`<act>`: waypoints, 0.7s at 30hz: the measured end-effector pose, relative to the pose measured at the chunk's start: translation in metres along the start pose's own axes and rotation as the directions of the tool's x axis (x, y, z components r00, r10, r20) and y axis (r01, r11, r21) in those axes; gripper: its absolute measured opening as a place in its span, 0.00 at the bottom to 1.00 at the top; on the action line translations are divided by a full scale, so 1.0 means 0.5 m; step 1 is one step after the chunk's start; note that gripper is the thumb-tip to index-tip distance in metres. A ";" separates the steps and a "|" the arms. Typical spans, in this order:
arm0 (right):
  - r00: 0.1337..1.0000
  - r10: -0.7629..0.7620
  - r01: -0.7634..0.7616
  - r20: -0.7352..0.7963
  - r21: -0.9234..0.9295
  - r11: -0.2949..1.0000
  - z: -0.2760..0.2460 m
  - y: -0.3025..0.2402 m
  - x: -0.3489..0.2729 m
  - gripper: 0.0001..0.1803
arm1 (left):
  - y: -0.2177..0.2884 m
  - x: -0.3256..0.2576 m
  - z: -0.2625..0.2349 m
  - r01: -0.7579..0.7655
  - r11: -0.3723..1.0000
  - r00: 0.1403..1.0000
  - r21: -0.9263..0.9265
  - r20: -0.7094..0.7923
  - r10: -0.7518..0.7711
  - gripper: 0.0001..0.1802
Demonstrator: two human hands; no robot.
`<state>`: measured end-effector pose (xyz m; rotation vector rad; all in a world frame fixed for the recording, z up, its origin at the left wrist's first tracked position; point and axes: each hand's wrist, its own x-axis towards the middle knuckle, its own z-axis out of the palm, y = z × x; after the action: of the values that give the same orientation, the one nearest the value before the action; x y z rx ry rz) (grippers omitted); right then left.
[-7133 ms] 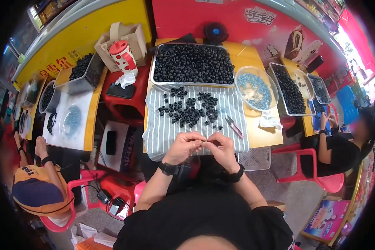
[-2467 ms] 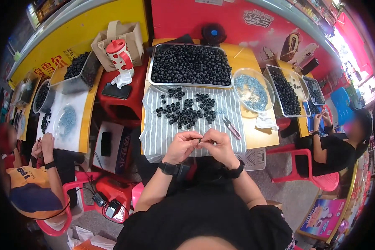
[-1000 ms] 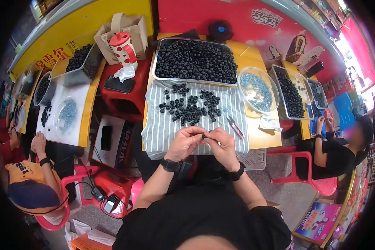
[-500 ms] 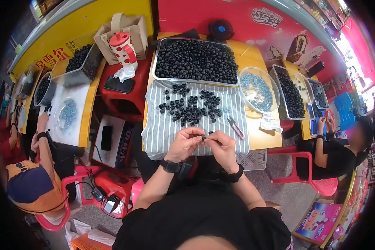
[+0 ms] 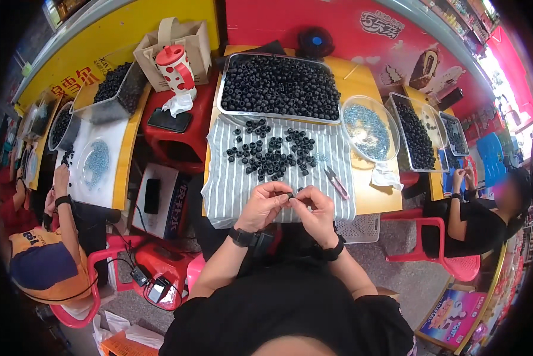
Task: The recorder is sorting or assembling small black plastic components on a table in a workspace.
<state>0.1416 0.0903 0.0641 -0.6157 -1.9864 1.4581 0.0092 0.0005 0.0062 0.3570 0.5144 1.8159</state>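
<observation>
My left hand (image 5: pixel 263 206) is closed, its thumb and fingertips pinching a small black ring-shaped piece (image 5: pixel 289 196) above the near edge of the striped cloth (image 5: pixel 219 196). My right hand (image 5: pixel 315 218) is closed too, its thumb and fingertips meeting the left's at that piece. Whether anything tiny is also between the fingers is hidden. Beyond my hands, a loose pile of similar black pieces (image 5: pixel 270 155) lies on the cloth. Thread snips (image 5: pixel 337 184) with pink handles rest right of my right hand.
A clear tray of black pieces (image 5: pixel 278 86) stands behind the cloth. Right of it is a round tub (image 5: pixel 367 127) holding small bluish bits. A crumpled tissue (image 5: pixel 386 177) lies near the table's right edge. Co-workers sit at the left table (image 5: pixel 119 178) and at the right.
My hands stay together in nearly the same place, with only slight shifts of the right thumb and fingers around the black piece. The person on the left has moved a little.
</observation>
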 end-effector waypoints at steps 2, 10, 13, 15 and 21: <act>1.000 -0.013 0.013 0.003 -0.006 1.000 0.000 0.000 0.001 0.03 | -0.003 0.001 -0.006 0.001 1.000 1.000 0.000 0.004 -0.001 0.09; 0.999 0.016 -0.022 0.046 0.134 0.991 -0.004 0.000 0.013 0.06 | 0.000 0.001 0.003 0.010 1.000 1.000 -0.012 0.005 -0.010 0.14; 0.977 -0.018 -0.004 0.211 0.102 0.995 -0.022 -0.023 0.035 0.12 | 0.016 0.001 0.020 0.060 0.998 0.998 -0.009 0.025 -0.060 0.22; 0.946 -0.100 0.107 0.308 -0.006 0.994 -0.034 -0.017 0.041 0.13 | 0.018 0.000 0.022 0.077 0.997 0.995 -0.016 0.058 -0.076 0.26; 0.898 -0.188 0.238 0.398 -0.080 0.968 -0.045 -0.015 0.038 0.14 | 0.008 -0.001 -0.006 0.110 0.994 0.979 -0.026 0.173 -0.104 0.29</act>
<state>0.1432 0.1163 0.0797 -0.1508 -2.3797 1.4055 0.0043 -0.0013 0.0058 0.4486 0.3739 1.6702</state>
